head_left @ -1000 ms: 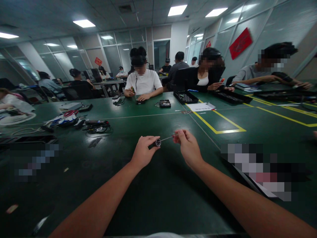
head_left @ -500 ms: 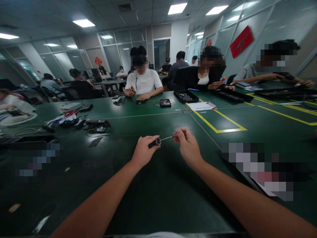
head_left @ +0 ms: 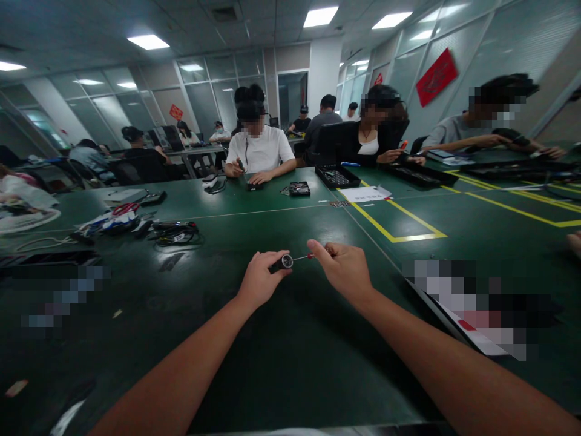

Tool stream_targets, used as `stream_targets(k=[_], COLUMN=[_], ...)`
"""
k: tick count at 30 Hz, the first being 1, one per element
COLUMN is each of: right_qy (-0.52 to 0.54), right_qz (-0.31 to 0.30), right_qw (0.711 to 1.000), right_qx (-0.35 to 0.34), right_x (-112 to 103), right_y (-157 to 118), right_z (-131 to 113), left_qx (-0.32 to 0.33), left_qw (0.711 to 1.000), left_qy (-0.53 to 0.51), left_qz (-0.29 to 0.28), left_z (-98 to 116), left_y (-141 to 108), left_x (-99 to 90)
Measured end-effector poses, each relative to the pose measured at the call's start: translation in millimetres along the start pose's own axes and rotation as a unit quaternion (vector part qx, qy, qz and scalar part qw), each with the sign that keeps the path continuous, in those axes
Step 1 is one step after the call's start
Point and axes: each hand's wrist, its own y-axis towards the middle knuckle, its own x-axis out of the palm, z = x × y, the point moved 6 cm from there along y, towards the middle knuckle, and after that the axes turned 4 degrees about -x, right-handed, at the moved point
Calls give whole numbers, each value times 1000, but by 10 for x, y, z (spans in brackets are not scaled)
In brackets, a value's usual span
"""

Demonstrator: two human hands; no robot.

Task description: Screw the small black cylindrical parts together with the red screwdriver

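In the middle of the view, above the green table, my left hand point(head_left: 261, 280) pinches a small black cylinder point(head_left: 286, 261) between thumb and fingers; its round, light-rimmed end faces me. My right hand point(head_left: 347, 266) is closed around the handle of a thin screwdriver point(head_left: 301, 258), its thumb pointing up and left. The metal shaft reaches left to the cylinder's rim, with a bit of red near my right fingers. Whether the tip is inside or only beside the cylinder cannot be made out.
The green table point(head_left: 290, 363) carries cables point(head_left: 175, 233) on the left, a small black box point(head_left: 299, 188) ahead, a black tray point(head_left: 336, 176) and a paper point(head_left: 365, 194) beyond, and papers point(head_left: 488, 339) at right. Several people sit across it.
My right hand has turned, its thumb now lifted off and pointing left, and less of the shaft shows. My left hand keeps its hold on the cylinder. The view has shifted slightly.
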Motion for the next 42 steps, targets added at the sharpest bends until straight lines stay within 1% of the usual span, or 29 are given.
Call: stream_targets(k=[6,11,19,23,26,29,32,36,39,42], right_qy=[-37,-45,-17,30,68,80,61,34,36,48], right_qz=[-25,-40,-85,-115,-143,-158,-154,-115,-103,-101], right_qw=[999,998,995,991,985,980,983,992,993,992], right_qx=[-23,-34,-54,-60,-75,-93,-74,-47,-41,-54], right_x=[46,49,87,136,175,181,170,136,135,141], right_y=[-2,-3,7,3,-24,-55,-57,-23,-14,-27], right_z=[-29,-53,-36,-26,-75,-149,-144,-72,-45,-60], left_qx=[0,-3,-8,-7,-6,-4,4,3,-4,-8], left_qw=[1000,1000,999,999,1000,999,999,1000,1000,1000], left_qy=[-5,-7,-20,-20,-15,-15,-8,10,18,16], left_qz=[-11,3,27,31,27,32,31,7,-12,-11], left_z=[-22,-57,-111,-128,-145,-159,-129,-37,9,12], left_y=[-11,3,19,22,28,32,28,8,-3,2], left_x=[19,-9,-59,-66,-64,-72,-67,-34,-15,-25])
